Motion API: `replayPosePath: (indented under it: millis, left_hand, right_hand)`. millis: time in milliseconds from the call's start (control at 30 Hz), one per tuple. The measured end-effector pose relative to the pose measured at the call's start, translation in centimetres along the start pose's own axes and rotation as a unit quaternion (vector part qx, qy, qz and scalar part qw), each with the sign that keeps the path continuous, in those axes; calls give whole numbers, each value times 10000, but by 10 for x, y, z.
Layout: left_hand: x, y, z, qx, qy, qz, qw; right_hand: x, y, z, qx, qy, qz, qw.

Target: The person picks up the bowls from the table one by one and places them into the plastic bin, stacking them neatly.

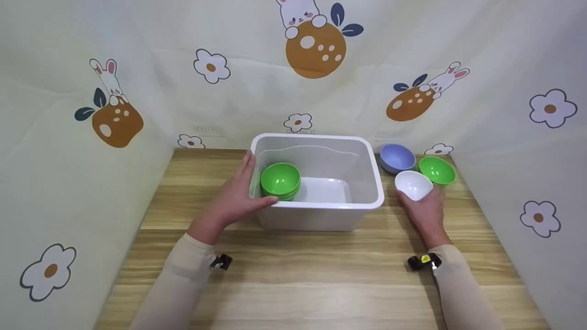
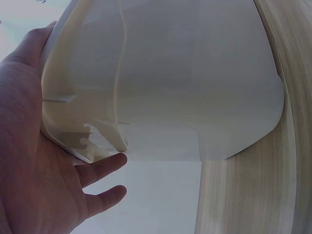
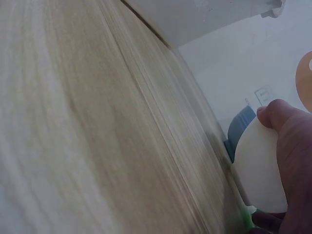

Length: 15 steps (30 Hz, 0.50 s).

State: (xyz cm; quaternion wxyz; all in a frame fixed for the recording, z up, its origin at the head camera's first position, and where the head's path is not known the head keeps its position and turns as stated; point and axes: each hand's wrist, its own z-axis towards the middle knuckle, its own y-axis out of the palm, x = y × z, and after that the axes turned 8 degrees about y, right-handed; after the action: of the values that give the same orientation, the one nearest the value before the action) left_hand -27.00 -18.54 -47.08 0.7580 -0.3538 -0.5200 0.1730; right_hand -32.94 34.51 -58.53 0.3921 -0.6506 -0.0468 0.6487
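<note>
My right hand [image 1: 426, 213] grips a white bowl [image 1: 413, 184] at the bin's right; the right wrist view shows the thumb at the rim of the white bowl [image 3: 261, 163] and fingers around its lower side. A blue bowl [image 1: 397, 158] and a green bowl [image 1: 437, 170] stand just behind it. Across the near left corner of a white plastic bin [image 1: 312, 217] rests my left hand [image 1: 234, 195], its thumb over the front rim and its straight fingers along the left side. Nested green bowls [image 1: 280, 179] sit inside the bin's left end.
The bin stands on a wood-grain table [image 1: 312, 279], close to the back. Pale cloth walls [image 1: 247, 101] printed with rabbits, fruit and flowers enclose the back and both sides.
</note>
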Motion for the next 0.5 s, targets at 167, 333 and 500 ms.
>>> replayPosePath:
  millis: [167,333,500]
  left_hand:
    - [0,0,0,12,51,-25,10000]
    - [0,0,0,19,66,13,10000]
    - [-1,0,0,-5,50,59,10000]
  right_hand:
    - [1,-2,1,-96,-183,118,9997]
    - [-1,-8,1,-289,-292,193,9990]
    - [-10,-17,-3,-615,-45,259,9978]
